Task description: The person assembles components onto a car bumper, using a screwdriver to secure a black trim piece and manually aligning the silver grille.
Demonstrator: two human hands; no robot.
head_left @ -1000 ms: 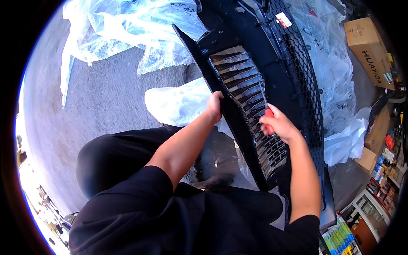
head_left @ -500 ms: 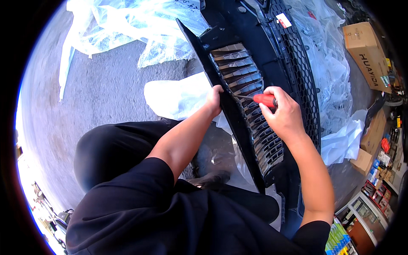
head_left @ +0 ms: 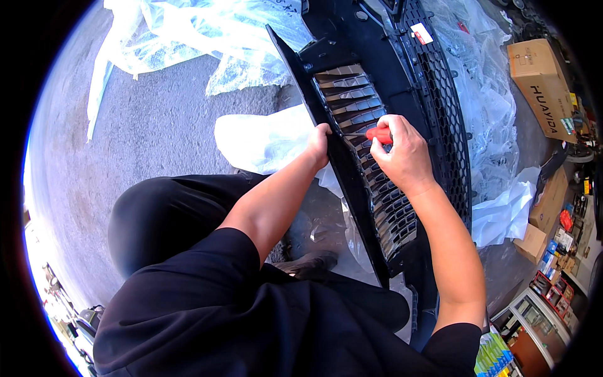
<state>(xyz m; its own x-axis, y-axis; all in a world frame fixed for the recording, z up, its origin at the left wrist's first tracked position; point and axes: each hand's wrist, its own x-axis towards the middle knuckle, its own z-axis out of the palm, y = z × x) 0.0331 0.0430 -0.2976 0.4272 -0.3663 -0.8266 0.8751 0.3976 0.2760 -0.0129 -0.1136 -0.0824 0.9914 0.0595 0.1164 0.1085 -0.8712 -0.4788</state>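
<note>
Down at the bottom of the view, your black sleeves and dark trousers fill the frame, and beneath you lies a grey concrete floor (head_left: 144, 144) in bright daylight (no bench here, the work rests on the ground). Along your right edge, shelves of small coloured packages (head_left: 553, 289) crowd the margin.

Your left hand (head_left: 318, 143) has its fingers curled shut over the near edge of a black car bumper grille (head_left: 370, 107), which stands tilted on its long side and runs from near your knees away toward the top of the view. Your right hand (head_left: 405, 154) is closed around a red-handled tool (head_left: 379, 134), most likely a screwdriver; only the handle shows, its working end hidden behind your fingers. That hand sits against the chrome slats (head_left: 352, 100) of the grille, just across the panel's edge from your left hand.

Beyond the slats, the black honeycomb mesh (head_left: 449, 113) of the bumper follows the same line. A crumpled white plastic sheet (head_left: 264, 138) lies on the floor touching the grille's near side, right beside your left hand. Farther off, clear plastic wrapping (head_left: 207, 38) is heaped at the top, more of it lies to the right of the bumper, and a brown cardboard box (head_left: 540, 81) sits at the upper right.
</note>
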